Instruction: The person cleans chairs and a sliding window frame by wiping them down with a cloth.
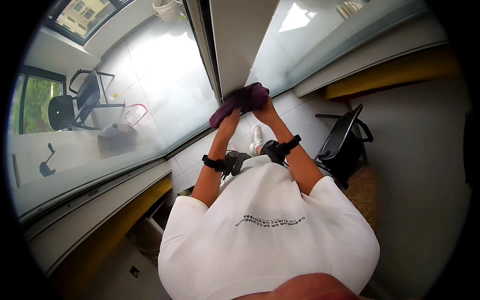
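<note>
A dark purple cloth (257,95) is bunched up in front of me against the lower part of a white upright frame post (235,40). My left hand (230,119) grips its left end, and my right hand (262,107) holds its right end. The cloth covers most of the fingers on both hands. Its darker middle part stretches between them, close to the post's edge. Both arms reach forward, each with a black strap at the forearm.
Glass panels (150,90) flank the post on both sides. Behind the left glass stand a black chair (87,100) and a white bucket (165,9). A black folding chair (345,140) stands at my right. Yellow strips (395,75) run under the sills. My white shoe (256,137) rests on floor tiles.
</note>
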### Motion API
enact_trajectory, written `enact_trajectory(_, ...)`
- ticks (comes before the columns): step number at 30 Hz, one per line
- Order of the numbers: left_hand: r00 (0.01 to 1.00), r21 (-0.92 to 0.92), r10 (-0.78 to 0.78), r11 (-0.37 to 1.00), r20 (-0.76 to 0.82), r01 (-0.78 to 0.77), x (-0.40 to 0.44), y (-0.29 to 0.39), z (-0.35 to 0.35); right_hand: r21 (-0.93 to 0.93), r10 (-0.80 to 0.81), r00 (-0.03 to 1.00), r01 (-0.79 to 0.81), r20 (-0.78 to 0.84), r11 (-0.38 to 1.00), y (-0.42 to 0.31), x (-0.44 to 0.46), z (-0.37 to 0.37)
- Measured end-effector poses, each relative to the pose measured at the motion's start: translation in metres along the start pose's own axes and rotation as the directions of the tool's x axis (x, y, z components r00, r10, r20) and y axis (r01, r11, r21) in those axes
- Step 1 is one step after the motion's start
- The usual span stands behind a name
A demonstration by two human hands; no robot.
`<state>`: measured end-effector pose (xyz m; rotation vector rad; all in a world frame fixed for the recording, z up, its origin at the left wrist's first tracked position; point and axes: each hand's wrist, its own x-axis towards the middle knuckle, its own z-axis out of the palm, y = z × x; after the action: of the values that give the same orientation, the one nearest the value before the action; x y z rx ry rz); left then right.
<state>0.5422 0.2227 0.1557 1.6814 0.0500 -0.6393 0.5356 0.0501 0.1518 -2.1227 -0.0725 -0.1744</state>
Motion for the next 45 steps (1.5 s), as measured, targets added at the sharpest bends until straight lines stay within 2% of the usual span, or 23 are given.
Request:
enact_trajectory(1,0.996,0.028,-0.069,0.997,0.060,0.067,-0.008,0.013,-0.001,-0.030,-0.074,0.996,0.072,-0.056,0.997,-0.014,0.000,-0.002)
enact_trajectory(5,0.990,0.012,0.130,0.992,-0.055,-0.129,-0.006,-0.005,0.002,0.131,-0.039,0.999,0.041,-0.013,0.991,-0.033,0.007,-0.014)
enact_trajectory(7,0.997,0.040,0.077,0.996,-0.018,-0.077,-0.007,-0.007,0.001,0.287,-0.006,0.991,-0.033,0.133,0.957,-0.023,0.007,-0.022)
enact_trajectory(9,0.999,0.076,0.045,0.996,0.005,-0.045,-0.001,-0.004,0.003,0.229,-0.007,0.988,-0.029,0.153,0.973,-0.015,0.007,-0.021)
enact_trajectory(13,0.991,-0.200,0.029,0.978,-0.130,-0.055,0.001,0.001,0.016,0.138,0.017,0.958,-0.059,0.287,0.989,0.002,0.000,-0.019)
enact_trajectory(16,0.956,-0.267,0.193,0.931,-0.222,-0.250,0.001,0.018,0.028,0.113,-0.061,0.935,0.022,0.349,0.993,0.010,0.010,-0.040)
enact_trajectory(18,0.953,-0.214,0.200,0.945,-0.226,-0.249,0.009,0.020,0.030,0.091,-0.092,0.846,0.051,0.525,0.995,0.016,0.027,-0.067)
enact_trajectory(20,0.967,-0.149,0.170,0.969,-0.187,-0.199,0.005,0.044,0.028,0.171,-0.141,0.873,0.067,0.467,0.983,0.002,0.041,-0.104)
enact_trajectory(22,0.685,0.407,0.702,0.693,-0.195,-0.595,-0.009,0.094,0.047,0.311,-0.065,0.906,-0.075,0.418,0.947,0.009,0.052,-0.130)
enact_trajectory(24,0.564,0.543,0.815,0.534,-0.129,-0.648,-0.015,0.137,0.057,0.430,0.047,0.912,-0.238,0.408,0.871,0.006,0.060,-0.168)
enact_trajectory(27,0.442,0.611,0.896,0.370,-0.036,-0.700,-0.022,0.189,0.075,0.722,-0.083,0.872,-0.341,0.482,0.602,0.022,0.070,-0.227)
enact_trajectory(29,0.768,0.232,0.549,0.835,-0.329,-0.498,-0.024,0.212,0.097,0.756,-0.131,0.895,-0.271,0.425,0.596,0.027,0.077,-0.255)
enact_trajectory(30,0.766,0.233,0.542,0.840,-0.346,-0.490,-0.014,0.200,0.100,0.768,-0.114,0.921,-0.236,0.372,0.596,0.034,0.080,-0.263)
enact_trajectory(32,0.694,0.517,0.600,0.771,-0.398,-0.371,0.007,0.152,0.093,0.744,-0.066,0.938,-0.224,0.339,0.629,0.036,0.083,-0.262)
enact_trajectory(34,0.713,0.516,0.488,0.832,-0.504,-0.205,0.020,0.133,0.105,0.844,-0.001,0.918,-0.363,0.396,0.395,0.027,0.078,-0.264)
enact_trajectory(35,0.728,0.621,0.544,0.755,-0.417,-0.208,0.028,0.130,0.105,0.798,-0.055,0.834,-0.503,0.548,0.332,0.028,0.079,-0.264)
enact_trajectory(37,0.732,0.798,0.627,0.569,-0.264,-0.199,0.032,0.131,0.108,0.792,-0.113,0.812,-0.514,0.573,0.329,0.014,0.078,-0.252)
enact_trajectory(38,0.733,0.799,0.624,0.571,-0.272,-0.190,0.033,0.137,0.115,0.797,-0.168,0.800,-0.503,0.576,0.335,0.007,0.079,-0.249)
enact_trajectory(39,0.773,0.483,0.511,0.820,-0.375,-0.308,0.034,0.143,0.123,0.823,-0.331,0.755,-0.488,0.565,0.291,0.019,0.084,-0.244)
enact_trajectory(40,0.827,0.085,0.374,0.923,-0.419,-0.374,0.034,0.151,0.130,0.824,-0.335,0.755,-0.488,0.564,0.288,0.018,0.083,-0.246)
enact_trajectory(42,0.874,0.046,0.313,0.947,-0.372,-0.319,0.029,0.152,0.134,0.837,-0.275,0.857,-0.274,0.436,0.474,0.011,0.081,-0.241)
enact_trajectory(44,0.893,-0.192,0.223,0.929,-0.392,-0.316,0.044,0.113,0.131,0.828,-0.246,0.871,-0.264,0.424,0.494,0.007,0.083,-0.248)
enact_trajectory(45,0.892,-0.208,0.339,0.889,-0.300,-0.408,0.050,0.088,0.122,0.812,-0.219,0.909,-0.184,0.355,0.554,0.009,0.084,-0.251)
